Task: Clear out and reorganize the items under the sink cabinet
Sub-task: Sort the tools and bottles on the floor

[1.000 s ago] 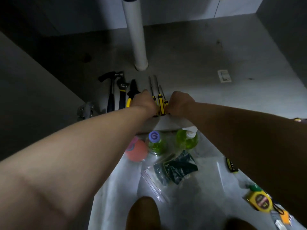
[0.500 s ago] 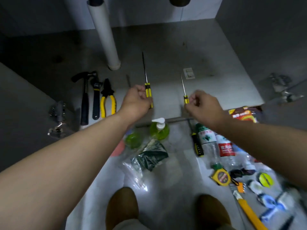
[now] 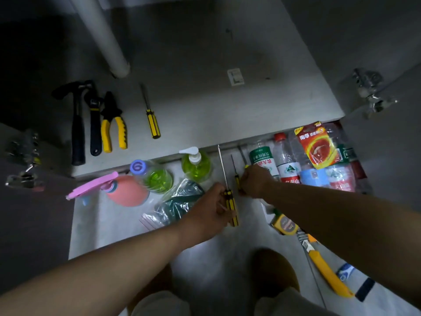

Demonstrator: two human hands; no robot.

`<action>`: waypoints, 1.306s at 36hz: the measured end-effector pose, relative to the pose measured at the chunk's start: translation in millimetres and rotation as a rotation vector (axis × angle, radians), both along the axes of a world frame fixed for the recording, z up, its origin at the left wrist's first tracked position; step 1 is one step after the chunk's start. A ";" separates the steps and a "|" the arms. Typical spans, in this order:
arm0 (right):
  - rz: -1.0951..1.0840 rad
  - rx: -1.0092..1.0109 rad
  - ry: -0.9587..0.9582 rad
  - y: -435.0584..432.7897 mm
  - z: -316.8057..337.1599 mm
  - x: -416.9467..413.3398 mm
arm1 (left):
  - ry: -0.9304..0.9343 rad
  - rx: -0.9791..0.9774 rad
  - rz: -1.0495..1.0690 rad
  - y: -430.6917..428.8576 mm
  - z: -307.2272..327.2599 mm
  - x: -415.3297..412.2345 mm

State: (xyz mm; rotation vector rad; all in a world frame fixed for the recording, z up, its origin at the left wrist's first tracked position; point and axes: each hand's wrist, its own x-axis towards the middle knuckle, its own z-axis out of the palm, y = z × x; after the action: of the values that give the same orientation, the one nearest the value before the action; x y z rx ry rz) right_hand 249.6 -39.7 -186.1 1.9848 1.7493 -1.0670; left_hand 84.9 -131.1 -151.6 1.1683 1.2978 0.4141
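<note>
On the cabinet floor [image 3: 205, 106] lie a black hammer [image 3: 77, 124], a wrench [image 3: 93, 124], yellow-handled pliers [image 3: 112, 126] and one yellow-and-black screwdriver [image 3: 151, 118]. My left hand [image 3: 210, 206] grips a long yellow-and-black screwdriver [image 3: 229, 197] over the floor in front of the cabinet, shaft pointing toward the cabinet. Just right of it, my right hand [image 3: 255, 181] holds smaller screwdrivers [image 3: 236, 176]; their handles are mostly hidden in my fist.
In front of the cabinet stand green soap bottles [image 3: 197, 164], a pink spray bottle [image 3: 123, 189], a bagged dark item [image 3: 180, 204], water bottles [image 3: 287, 165] and a red packet [image 3: 317, 144]. A tape measure [image 3: 286, 225] and yellow knife [image 3: 328, 272] lie right. A white pipe [image 3: 107, 42] stands at the back.
Both hands pulled back out of the cabinet toward me, carrying screwdrivers. One screwdriver now lies alone on the cabinet floor beside the pliers.
</note>
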 end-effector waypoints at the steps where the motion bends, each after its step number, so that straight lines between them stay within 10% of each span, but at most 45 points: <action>1: -0.041 0.028 0.013 0.0 -3.0 -0.5 | 0.003 -0.044 0.004 -1.7 -4.9 -0.1; 5: -0.173 0.106 0.203 -13.2 -1.5 -1.7 | -0.015 -0.145 0.013 -5.0 -19.4 2.3; 13: -0.358 -0.376 0.703 -56.9 27.6 3.3 | 0.093 -0.086 0.031 -3.3 -25.5 8.9; 20: -0.361 -0.235 0.520 -56.4 6.4 8.5 | 0.222 -0.014 -0.135 -11.5 -37.1 -2.1; 25: -0.107 -0.092 0.179 -41.0 -1.1 14.7 | 0.615 0.195 -0.663 -30.1 -52.1 -32.2; 47: 0.257 0.113 -0.115 -34.0 7.9 -12.1 | 0.918 0.268 -0.408 -55.2 -36.7 -98.1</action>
State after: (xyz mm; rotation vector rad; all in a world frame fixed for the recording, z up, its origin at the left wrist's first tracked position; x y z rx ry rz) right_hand 237.5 -73.7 -178.2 1.7806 1.9738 -0.7720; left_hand -13.2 -186.3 -188.4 1.9221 1.7358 -0.3137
